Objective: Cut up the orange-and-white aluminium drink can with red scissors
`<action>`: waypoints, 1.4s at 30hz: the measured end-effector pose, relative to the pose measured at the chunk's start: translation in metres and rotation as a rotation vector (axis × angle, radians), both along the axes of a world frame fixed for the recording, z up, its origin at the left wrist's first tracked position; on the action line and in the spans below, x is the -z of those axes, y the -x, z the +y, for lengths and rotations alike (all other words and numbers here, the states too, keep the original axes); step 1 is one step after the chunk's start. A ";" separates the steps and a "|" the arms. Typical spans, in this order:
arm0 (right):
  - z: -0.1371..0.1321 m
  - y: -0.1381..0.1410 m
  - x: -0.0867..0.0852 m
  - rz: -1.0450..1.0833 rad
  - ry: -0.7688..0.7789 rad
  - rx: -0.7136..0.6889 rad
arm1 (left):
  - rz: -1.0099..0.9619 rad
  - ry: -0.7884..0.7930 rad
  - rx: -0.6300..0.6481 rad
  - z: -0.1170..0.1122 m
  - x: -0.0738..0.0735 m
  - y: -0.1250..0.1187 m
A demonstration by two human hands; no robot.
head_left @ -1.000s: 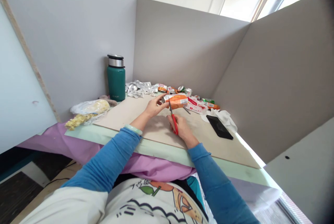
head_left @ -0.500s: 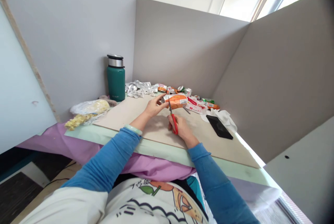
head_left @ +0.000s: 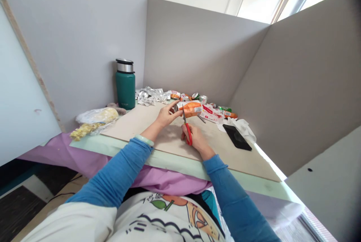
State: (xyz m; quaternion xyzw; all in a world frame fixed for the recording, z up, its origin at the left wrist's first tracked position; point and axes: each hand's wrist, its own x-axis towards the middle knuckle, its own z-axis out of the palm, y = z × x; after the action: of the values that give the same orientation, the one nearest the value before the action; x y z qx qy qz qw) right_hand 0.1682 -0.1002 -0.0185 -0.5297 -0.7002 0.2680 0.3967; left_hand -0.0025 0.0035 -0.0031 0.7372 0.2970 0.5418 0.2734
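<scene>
An orange and white drink can (head_left: pixel 192 109) lies on its side in the air over the beige board (head_left: pixel 169 140). My left hand (head_left: pixel 167 114) grips its left end, thumb below and fingers behind. In my right hand (head_left: pixel 194 136) is a pair of red-handled scissors (head_left: pixel 188 133), fingers closed round the handles. Their blades point up and lie against the can's near side, close to my left thumb. Whether a blade has gone into the metal I cannot tell.
A green bottle (head_left: pixel 125 87) stands at the back left, beside cut silver pieces (head_left: pixel 150 95). Several cans (head_left: pixel 175 94) line the back. A black phone (head_left: pixel 237 136) and white tissue (head_left: pixel 245 127) lie right. A plastic bag (head_left: pixel 97 115) sits left. Grey panels (head_left: pixel 203 46) enclose the table.
Almost nothing differs. Both hands, the can and the scissors stay in nearly the same place.
</scene>
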 end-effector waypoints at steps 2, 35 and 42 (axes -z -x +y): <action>0.000 0.000 0.000 0.005 -0.005 -0.005 | -0.002 0.000 -0.003 0.000 0.000 0.000; -0.001 0.002 0.000 -0.007 0.016 0.003 | 0.002 0.010 -0.025 -0.002 -0.002 0.000; -0.001 0.001 0.000 0.006 0.003 -0.011 | 0.001 0.021 -0.013 -0.002 -0.002 0.000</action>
State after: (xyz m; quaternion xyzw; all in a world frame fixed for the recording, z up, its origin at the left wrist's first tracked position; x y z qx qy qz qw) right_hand 0.1673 -0.1012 -0.0190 -0.5258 -0.7015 0.2728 0.3964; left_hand -0.0020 0.0015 -0.0010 0.7325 0.3076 0.5402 0.2774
